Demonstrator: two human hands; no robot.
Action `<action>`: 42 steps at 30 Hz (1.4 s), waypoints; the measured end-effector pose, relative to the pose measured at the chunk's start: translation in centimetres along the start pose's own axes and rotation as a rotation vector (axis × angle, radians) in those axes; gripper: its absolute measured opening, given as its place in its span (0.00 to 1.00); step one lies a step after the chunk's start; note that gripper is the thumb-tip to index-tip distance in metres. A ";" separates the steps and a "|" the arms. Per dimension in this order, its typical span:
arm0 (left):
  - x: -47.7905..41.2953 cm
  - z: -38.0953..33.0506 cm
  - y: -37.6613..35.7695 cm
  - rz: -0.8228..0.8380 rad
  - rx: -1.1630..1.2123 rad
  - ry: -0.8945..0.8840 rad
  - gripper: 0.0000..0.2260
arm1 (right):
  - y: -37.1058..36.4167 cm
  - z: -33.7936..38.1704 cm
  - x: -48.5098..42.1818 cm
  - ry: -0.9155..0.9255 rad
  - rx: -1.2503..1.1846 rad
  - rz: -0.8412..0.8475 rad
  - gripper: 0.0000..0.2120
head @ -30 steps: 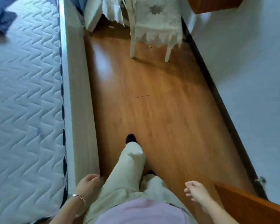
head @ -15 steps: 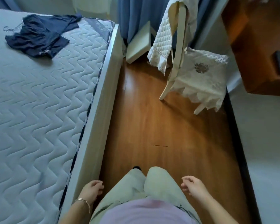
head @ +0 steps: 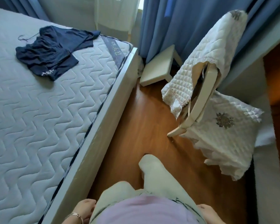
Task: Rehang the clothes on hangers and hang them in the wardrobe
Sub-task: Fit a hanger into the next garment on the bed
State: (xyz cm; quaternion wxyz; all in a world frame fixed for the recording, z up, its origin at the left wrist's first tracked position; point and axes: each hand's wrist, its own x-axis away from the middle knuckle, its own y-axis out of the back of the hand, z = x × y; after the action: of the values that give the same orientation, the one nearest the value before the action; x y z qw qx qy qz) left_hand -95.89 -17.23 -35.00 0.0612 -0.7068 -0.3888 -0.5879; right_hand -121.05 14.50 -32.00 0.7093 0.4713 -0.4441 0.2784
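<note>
One navy garment (head: 52,54) lay crumpled on the bed (head: 31,126), a wire hanger (head: 21,36) hook at its edge, not yet hung; left grip (head: 84,209) hung loosely curled and empty, right grip (head: 206,212) mostly hidden, state unclear.

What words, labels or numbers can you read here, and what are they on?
On the mattress band: pale Chinese characters, too blurred to read with certainty.
On the dark garment: a small pale print near its lower edge, unreadable.
No other text shows.
</note>
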 end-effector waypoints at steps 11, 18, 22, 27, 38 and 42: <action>-1.8 -17.9 -2.3 0.009 0.113 0.007 0.05 | 7.6 28.9 -6.6 0.262 0.002 0.071 0.08; -18.3 -20.4 1.9 -0.021 0.107 0.082 0.13 | 8.9 41.1 -10.6 0.330 0.449 0.102 0.05; -11.8 -34.2 4.4 -0.015 0.284 0.072 0.21 | 11.6 49.4 -11.2 0.351 0.360 0.056 0.07; -15.4 -43.0 7.5 -0.078 0.381 -0.102 0.06 | 12.8 58.4 -12.7 0.358 0.237 0.023 0.06; -17.7 -45.6 7.1 -0.063 0.400 0.159 0.17 | 9.7 77.5 -17.3 0.387 0.750 0.211 0.04; -19.7 -50.8 9.3 -0.107 0.497 0.199 0.06 | 8.5 88.3 -19.4 0.428 0.867 0.241 0.05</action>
State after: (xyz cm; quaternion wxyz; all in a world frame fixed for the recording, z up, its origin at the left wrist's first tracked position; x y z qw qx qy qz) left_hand -130.08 -60.68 -33.56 0.2395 -0.5872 -0.5499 -0.5436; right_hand -169.15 -62.48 -31.55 0.4861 0.6007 -0.1833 0.6077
